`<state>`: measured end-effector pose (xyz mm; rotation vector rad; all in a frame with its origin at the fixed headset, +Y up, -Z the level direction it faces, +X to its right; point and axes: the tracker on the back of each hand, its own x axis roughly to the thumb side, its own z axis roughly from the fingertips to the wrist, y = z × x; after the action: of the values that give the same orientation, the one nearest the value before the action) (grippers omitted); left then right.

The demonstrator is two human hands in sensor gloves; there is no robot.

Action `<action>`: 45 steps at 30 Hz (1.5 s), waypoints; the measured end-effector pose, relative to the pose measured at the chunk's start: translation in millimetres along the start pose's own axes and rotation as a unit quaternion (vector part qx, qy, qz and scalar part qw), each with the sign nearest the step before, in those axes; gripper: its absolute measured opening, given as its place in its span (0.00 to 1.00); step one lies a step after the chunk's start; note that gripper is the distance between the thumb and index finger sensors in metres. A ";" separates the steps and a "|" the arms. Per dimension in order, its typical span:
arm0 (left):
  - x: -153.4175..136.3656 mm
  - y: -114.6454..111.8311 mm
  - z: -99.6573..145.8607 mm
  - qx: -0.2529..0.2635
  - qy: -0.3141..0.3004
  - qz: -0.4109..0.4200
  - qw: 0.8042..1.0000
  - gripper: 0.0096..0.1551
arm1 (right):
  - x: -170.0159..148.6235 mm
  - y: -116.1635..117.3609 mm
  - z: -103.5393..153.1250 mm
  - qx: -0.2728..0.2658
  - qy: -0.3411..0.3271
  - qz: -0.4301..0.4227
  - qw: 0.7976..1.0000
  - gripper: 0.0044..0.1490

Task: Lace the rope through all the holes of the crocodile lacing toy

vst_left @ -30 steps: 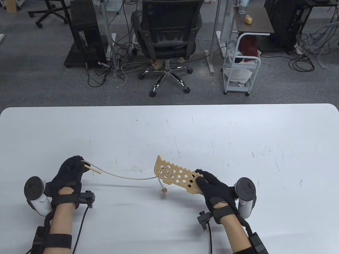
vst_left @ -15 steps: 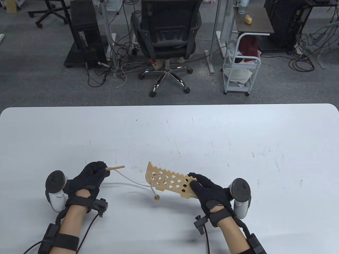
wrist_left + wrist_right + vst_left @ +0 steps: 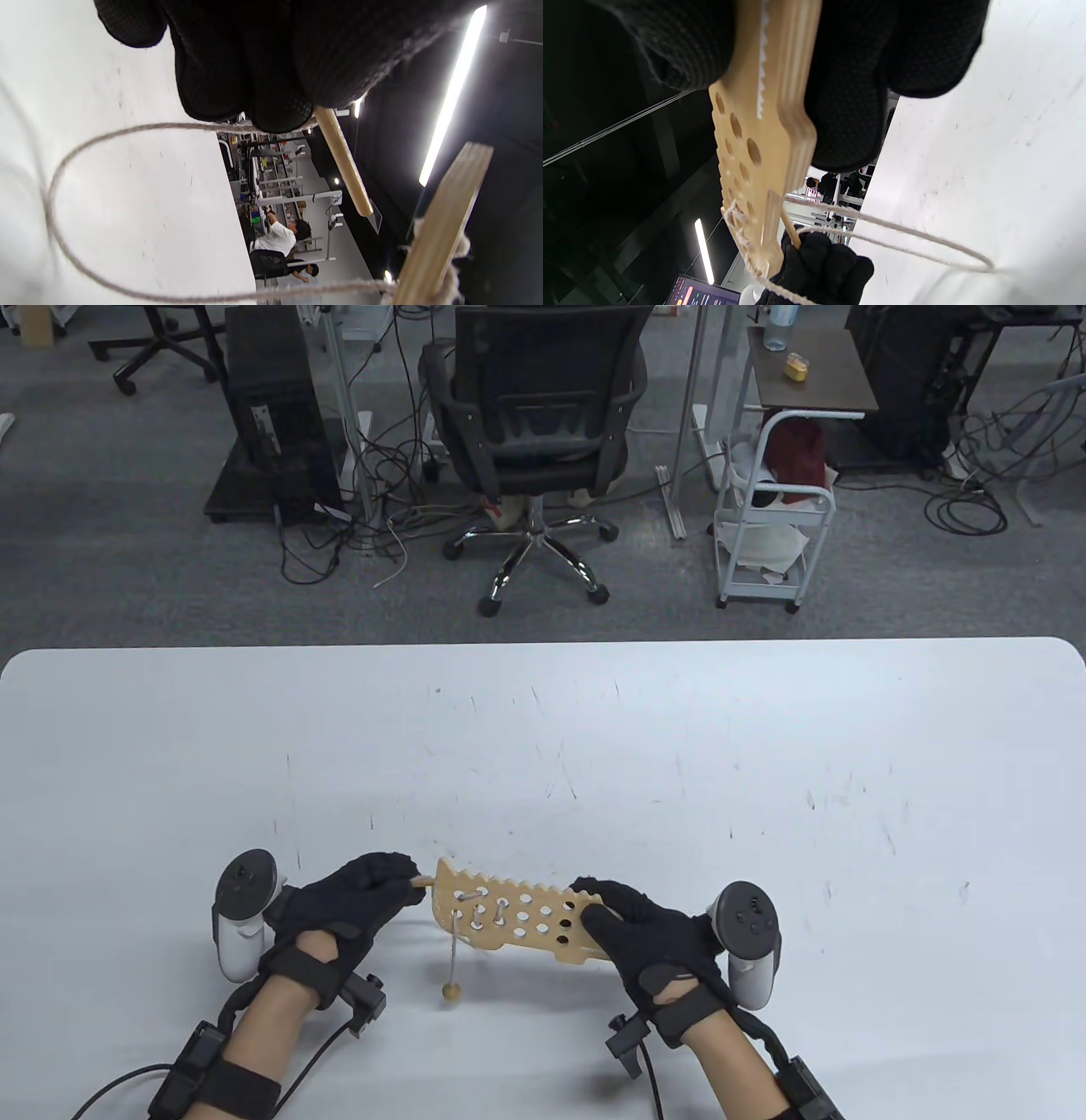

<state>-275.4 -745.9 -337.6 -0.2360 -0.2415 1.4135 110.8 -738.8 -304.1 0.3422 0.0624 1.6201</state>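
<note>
My right hand grips stiff, light tan plywood crocodile board by tail end — left hand pinches rigid wooden needle; limp grey rope trails slack.

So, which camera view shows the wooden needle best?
The left wrist view: the wooden needle sticks out bare from the left hand. The table view shows only a stub; the right wrist view a sliver.
</note>
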 end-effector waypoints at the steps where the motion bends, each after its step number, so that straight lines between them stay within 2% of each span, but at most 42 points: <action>1: 0.2 -4.4 -0.3 -0.011 -0.001 0.007 1.000 0.22 | 0.6 1.1 0.1 0.002 -0.004 -0.001 1.000 0.29; 9: 3.4 -26.7 -2.5 -0.070 -0.014 0.034 0.997 0.22 | 1.7 5.4 -0.3 0.014 -0.011 -0.003 1.000 0.29; 19: 3.8 -36.2 -2.9 -0.099 -0.018 0.057 0.993 0.22 | 3.6 12.2 0.4 0.036 -0.013 -0.006 0.999 0.30; 32: 4.0 -45.1 -1.7 -0.082 -0.014 0.032 0.996 0.21 | 7.0 18.2 0.1 0.061 -0.018 -0.027 0.998 0.30; 35: 8.2 -47.2 -0.7 -0.061 -0.018 0.026 0.998 0.22 | 5.2 18.1 -1.3 0.063 -0.014 -0.029 0.997 0.30; 39: 11.1 -53.0 0.4 -0.073 -0.024 0.016 0.997 0.22 | 3.7 20.4 -1.8 0.071 -0.009 -0.052 0.996 0.30; 45: 12.8 -61.4 1.4 -0.093 -0.035 0.056 0.993 0.23 | 1.6 20.7 -2.1 0.071 -0.001 -0.052 0.996 0.30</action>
<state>-216.2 -741.9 -317.3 -0.3585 -0.4243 1.5128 90.2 -738.6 -300.8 0.4442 0.1919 1.5153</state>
